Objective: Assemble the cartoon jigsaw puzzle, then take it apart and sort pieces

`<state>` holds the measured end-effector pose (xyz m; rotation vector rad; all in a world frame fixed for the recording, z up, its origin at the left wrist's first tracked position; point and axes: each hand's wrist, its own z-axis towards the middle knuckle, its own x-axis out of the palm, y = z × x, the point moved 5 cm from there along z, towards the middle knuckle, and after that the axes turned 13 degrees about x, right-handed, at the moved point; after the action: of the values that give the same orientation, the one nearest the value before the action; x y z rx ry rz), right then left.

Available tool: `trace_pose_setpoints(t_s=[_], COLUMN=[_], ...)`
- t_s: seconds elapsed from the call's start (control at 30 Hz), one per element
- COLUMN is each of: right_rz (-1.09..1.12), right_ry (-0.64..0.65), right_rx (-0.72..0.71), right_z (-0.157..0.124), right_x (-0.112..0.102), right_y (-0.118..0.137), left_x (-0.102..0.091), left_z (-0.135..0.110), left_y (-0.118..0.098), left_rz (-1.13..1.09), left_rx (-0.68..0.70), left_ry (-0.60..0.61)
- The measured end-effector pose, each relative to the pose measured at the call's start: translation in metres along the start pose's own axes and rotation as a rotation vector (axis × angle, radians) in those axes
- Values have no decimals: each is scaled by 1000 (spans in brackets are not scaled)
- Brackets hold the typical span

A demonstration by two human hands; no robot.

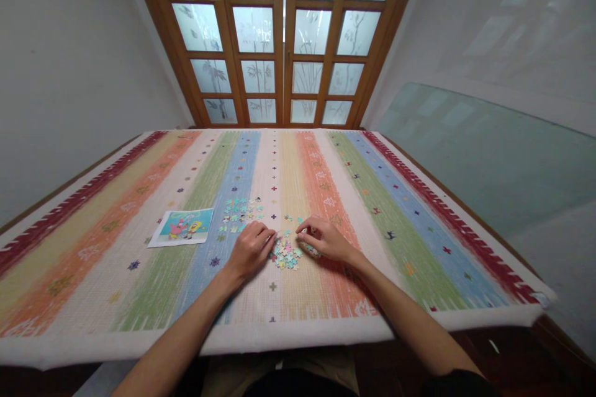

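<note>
A small heap of jigsaw puzzle pieces [287, 255] lies between my two hands, mostly teal with some pink and yellow. My left hand [254, 249] rests at the heap's left edge, fingers pressed together; whatever they may hold is hidden. On the other side, my right hand [326, 239] hovers over the heap's right edge with thumb and index finger curled into a pinch. Anything between those fingertips is too small to make out. Beyond my left hand, several puzzle pieces [243, 209] are spread out in loose rows.
A printed cartoon picture [182, 227] lies flat left of the rows. Everything rests on a striped cloth [153, 285] covering the wide table. A glass-paned wooden door [285, 62] stands beyond the far edge, and a pale glass panel [484, 142] leans against the right wall.
</note>
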<state>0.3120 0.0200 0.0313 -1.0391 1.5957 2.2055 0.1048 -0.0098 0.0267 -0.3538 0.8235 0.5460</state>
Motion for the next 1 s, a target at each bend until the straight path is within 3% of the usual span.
trace_pose_setpoints(t_s=[0.13,0.23,0.53,0.7,1.0], right_rz=[14,16,-146,-305,-382], right_ry=[-55,-84,-183,-152,-122], right_rx=[6,10,-8,-55,-58], right_z=[2,3,6,6,5], right_x=[-4,-5,-8,-4,1], right_y=[-8,-13,-21,-24,-29], left_x=[-3,-2,-1,1,5], left_z=[-11,-16,-17,-15,-19], left_y=[26,33,29,27,25], left_rz=[148,164,158,155,147], left_rx=[-131,-161,-198,-193,-218], left_ry=[52,91,78,84,63])
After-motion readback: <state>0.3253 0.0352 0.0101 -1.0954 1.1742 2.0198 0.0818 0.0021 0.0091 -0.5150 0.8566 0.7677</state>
